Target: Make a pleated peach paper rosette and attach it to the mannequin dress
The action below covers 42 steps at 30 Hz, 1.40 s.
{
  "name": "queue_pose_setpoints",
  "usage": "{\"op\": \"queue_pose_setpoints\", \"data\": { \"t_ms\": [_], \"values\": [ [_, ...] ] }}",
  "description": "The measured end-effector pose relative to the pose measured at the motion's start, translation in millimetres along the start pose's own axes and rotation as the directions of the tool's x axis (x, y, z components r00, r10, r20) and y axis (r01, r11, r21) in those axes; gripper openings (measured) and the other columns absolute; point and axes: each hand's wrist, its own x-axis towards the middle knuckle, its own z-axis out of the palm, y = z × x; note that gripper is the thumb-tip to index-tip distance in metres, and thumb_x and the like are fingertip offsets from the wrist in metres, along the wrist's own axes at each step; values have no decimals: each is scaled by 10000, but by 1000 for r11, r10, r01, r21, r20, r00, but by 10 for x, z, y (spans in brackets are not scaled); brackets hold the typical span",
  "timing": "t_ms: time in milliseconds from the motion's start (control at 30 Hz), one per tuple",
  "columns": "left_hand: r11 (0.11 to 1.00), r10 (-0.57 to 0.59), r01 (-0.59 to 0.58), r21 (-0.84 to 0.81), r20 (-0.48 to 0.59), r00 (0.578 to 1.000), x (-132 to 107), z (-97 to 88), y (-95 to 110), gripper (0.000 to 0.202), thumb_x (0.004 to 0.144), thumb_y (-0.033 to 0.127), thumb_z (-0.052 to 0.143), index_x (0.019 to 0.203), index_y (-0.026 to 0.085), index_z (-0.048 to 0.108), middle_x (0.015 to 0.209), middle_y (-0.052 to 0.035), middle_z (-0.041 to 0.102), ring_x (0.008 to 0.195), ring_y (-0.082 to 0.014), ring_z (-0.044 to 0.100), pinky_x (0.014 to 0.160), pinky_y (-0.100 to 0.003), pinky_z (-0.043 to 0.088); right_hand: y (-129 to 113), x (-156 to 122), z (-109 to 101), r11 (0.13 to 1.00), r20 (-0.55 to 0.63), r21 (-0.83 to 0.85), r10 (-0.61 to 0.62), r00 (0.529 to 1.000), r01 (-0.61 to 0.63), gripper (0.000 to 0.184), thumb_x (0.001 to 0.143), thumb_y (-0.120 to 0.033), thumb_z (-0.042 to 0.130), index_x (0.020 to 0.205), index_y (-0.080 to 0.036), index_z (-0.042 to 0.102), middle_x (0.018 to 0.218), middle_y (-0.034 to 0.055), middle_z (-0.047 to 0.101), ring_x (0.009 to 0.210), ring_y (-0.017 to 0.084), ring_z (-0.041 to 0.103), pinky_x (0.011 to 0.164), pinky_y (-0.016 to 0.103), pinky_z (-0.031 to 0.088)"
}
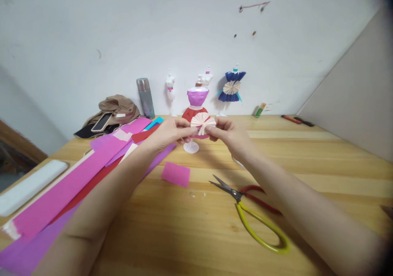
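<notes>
When handling the pleated fan point(200, 118), pinch lightly

As I judge it, the paper is light and creases easily; hold its gathered base. Left hand point(175, 132) and right hand point(226, 130) pinch opposite sides above the table point(184, 222). Their grip hides lower folds; I cannot tell how these join.
</notes>
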Motion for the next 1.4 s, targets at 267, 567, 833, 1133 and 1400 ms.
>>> {"op": "queue_pose_setpoints", "data": {
  "t_ms": [267, 567, 833, 1133, 1400],
  "values": [
    [995, 85, -95, -23, -285, 955, 95, -231, 0, 198, 715, 280, 743, 845, 132, 743, 789, -47, 727, 698, -124, 624, 643, -239, 478, -39, 140, -102, 992, 30, -128, -7, 1000, 10, 111, 715, -235, 689, 618, -206, 644, 537, -21, 552, 513, 112, 454, 521, 283, 350],
    [981, 190, -193, 15, -256, 948, 215, -255, -230, 534, 756, 441, 749, 1159, 97, 685, 1258, -167, 685, 1155, -258, 635, 1003, -360, 472, -142, 532, -60, 927, -2, -361, -109, 994, 101, 149, 665, -218, 728, 573, -197, 612, 562, -6, 592, 554, 143, 504, 540, 279, 337],
    [975, 221, -220, 28, -191, 956, 174, -254, -148, 651, 780, 439, 751, 1310, 94, 596, 1401, -201, 592, 1293, -288, 566, 1109, -406, 411, -210, 473, -139, 864, 91, -469, -161, 983, 185, 179, 723, -203, 685, 554, -191, 624, 526, -11, 549, 517, 122, 446, 537, 298, 315],
    [994, 106, -102, 44, -87, 991, 280, -407, 97, 872, 728, 352, 802, 1476, 90, 440, 1514, -244, 466, 1396, -309, 479, 1157, -429, 380, -163, 506, -98, 893, 108, -395, -187, 976, 215, 157, 702, -239, 655, 555, -211, 608, 532, -20, 547, 515, 129, 454, 520, 290, 312],
    [992, 125, -123, -31, 76, 989, 521, -416, 190, 783, 632, 212, 835, 1369, 147, 580, 1423, -192, 578, 1404, -307, 473, 1117, -429, 429, -168, 530, -129, 868, 109, -444, -193, 975, 221, 146, 742, -217, 625, 599, -207, 598, 578, 4, 596, 576, 162, 519, 560, 304, 360]
  ]
}}
